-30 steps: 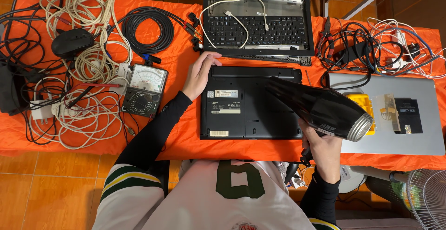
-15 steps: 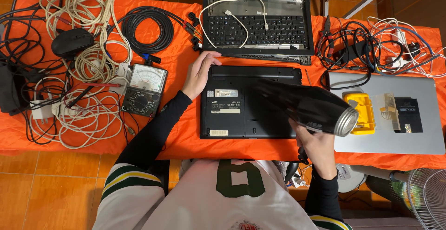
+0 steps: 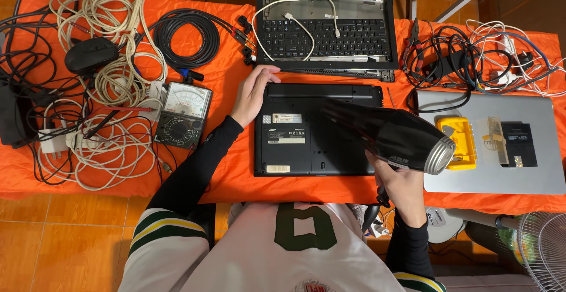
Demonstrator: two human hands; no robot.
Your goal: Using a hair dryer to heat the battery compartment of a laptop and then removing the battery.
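The left hand (image 3: pixel 253 94) lies flat and open, fingers together and stretched out, palm down on the upper left corner of a black laptop (image 3: pixel 306 133) that sits upside down at the centre of the frame on the orange-covered counter (image 3: pixel 224 174). The right hand (image 3: pixel 401 183) is closed around the handle of a black hair dryer (image 3: pixel 389 134). The dryer is held just above the laptop's right half, its body slanting from the middle of the frame down to the right, its silver end at the laptop's right edge.

Directly above the laptop, at the top centre, lies an opened laptop shell with a bare keyboard (image 3: pixel 327 35) and a white cable across it. Left of the left hand sits an analogue multimeter (image 3: pixel 183 115), beside tangled white and black cables (image 3: pixel 112 74). At the right of the frame a silver laptop lid (image 3: pixel 489 177) carries a yellow case (image 3: pixel 458 143).
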